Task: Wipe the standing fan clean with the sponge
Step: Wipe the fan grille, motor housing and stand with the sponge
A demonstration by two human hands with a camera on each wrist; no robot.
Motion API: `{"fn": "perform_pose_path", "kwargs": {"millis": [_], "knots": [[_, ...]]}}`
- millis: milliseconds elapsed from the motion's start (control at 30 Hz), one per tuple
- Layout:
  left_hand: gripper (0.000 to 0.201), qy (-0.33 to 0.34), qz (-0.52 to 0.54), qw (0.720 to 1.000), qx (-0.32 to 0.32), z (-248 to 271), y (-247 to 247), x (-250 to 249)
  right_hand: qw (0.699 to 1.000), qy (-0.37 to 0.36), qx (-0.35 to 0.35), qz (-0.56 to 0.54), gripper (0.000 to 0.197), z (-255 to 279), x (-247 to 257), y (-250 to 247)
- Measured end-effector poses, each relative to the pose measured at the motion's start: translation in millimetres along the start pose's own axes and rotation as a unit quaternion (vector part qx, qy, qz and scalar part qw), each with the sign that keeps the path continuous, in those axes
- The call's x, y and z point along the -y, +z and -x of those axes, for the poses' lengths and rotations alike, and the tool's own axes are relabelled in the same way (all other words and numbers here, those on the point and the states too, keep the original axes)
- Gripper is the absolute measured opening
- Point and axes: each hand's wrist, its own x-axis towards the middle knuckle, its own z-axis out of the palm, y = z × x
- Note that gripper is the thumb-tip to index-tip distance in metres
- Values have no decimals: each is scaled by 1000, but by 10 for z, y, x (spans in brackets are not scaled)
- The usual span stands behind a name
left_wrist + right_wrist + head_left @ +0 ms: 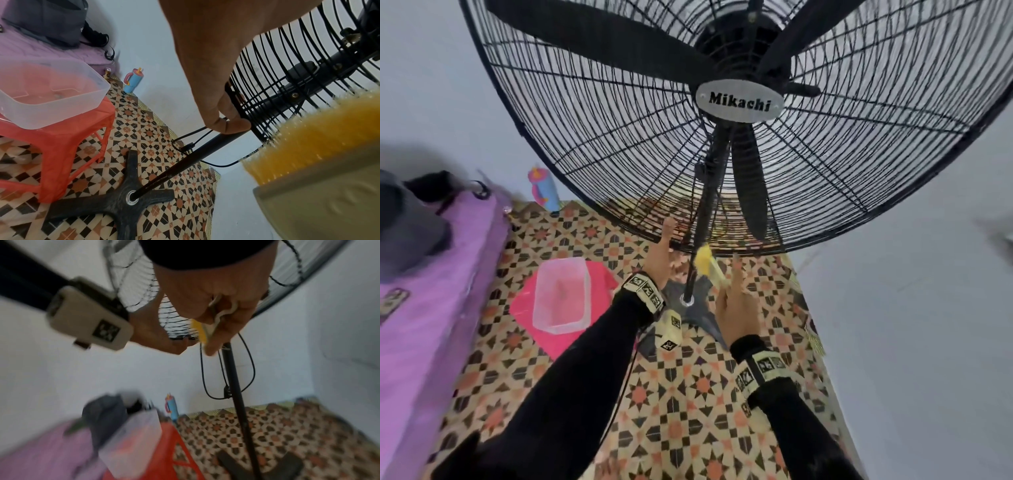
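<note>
Centre frame under black wire-cage standing fan [739, 102], your left hand [659, 257] gripping lower cage rim, your right hand [736, 301] clutching yellow-bristled cream sponge [705, 262] beside black pole [697, 260].

Black fan [722, 144], yellow sponge [704, 259], red stool [61, 134], purple bed [431, 308], floor [688, 411] tiled in orange-and-black stars.
</note>
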Motion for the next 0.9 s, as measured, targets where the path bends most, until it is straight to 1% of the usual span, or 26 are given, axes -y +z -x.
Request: {"fn": "perform_pose_path", "kwargs": {"millis": [33, 100, 133, 167, 200, 267, 300, 333, 367, 400, 433, 467, 500, 567, 600, 633, 667, 700, 733, 767, 800, 833, 867, 900], "knots": [[94, -2, 5, 1000, -7, -9, -5, 9, 999, 33, -1, -22, 68, -1, -5, 50], [84, 4, -7, 1000, -6, -41, -21, 2, 996, 72, 22, -44, 49, -16, -2, 200], [83, 10, -12, 1000, -9, -71, -32, 17, 995, 85, 41, -43, 40, -35, 0, 297], [84, 7, -20, 1000, -13, -92, -50, 36, 992, 103, 51, -43, 37, -71, 18, 368], [85, 5, -20, 1000, -16, -105, -56, 45, 990, 123, 54, -41, 37, -139, 21, 446], [78, -1, -32, 999, -15, -136, -83, 48, 982, 167, 77, -53, 40, -282, 49, 551], [71, 2, -57, 998, -23, -181, -104, 70, 977, 184, 95, -59, 42, -335, 64, 603], [70, 1, -78, 996, -45, -241, -120, 104, 970, 201, 124, -55, 44, -382, 35, 710], [77, 1, -100, 993, -61, -289, -150, 125, 963, 217, 151, -63, 50, -412, 6, 797], [88, -7, -95, 993, -70, -405, -208, 201, 958, 231, 156, -67, 62, -431, -34, 884], [103, -14, -92, 994, -64, -481, -246, 279, 956, 244, 142, -80, 73, -409, -63, 943], [113, -21, -105, 993, -51, -614, -289, 371, 957, 253, 108, -98, 74, -379, -70, 959], [105, -27, -150, 988, -36, -606, -305, 366, 960, 246, 65, -116, 63, -305, -31, 941], [41, -24, -235, 972, -6, -355, -269, 85, 968, 204, -11, -147, 37, -82, 143, 805], [30, -10, -273, 962, 16, -291, -225, 12, 966, 197, -31, -166, 30, 36, 162, 794], [30, -4, -305, 952, 14, -198, -173, -37, 963, 201, -34, -174, 25, 109, 211, 774], [25, -6, -334, 943, 2, -26, -125, -167, 966, 194, -37, -170, 22, 111, 240, 782], [25, 1, -328, 945, -4, 13, -111, -205, 965, 209, -9, -158, 25, 81, 285, 752], [41, 2, -308, 951, -7, -255, -223, 0, 961, 228, 10, -156, 32, -27, 265, 798], [73, -2, -245, 969, -21, -333, -230, 71, 953, 265, 44, -142, 39, -146, 264, 788], [109, -21, -190, 981, -42, -363, -201, 91, 945, 292, 53, -135, 46, -278, 170, 848], [133, -36, -155, 985, -66, -419, -185, 143, 942, 305, 55, -129, 55, -358, 70, 898], [138, -45, -129, 988, -77, -584, -217, 282, 946, 293, 63, -123, 69, -401, -62, 973], [137, -39, -111, 991, -69, -714, -250, 391, 955, 260, 72, -121, 87, -371, -166, 1034]]}}
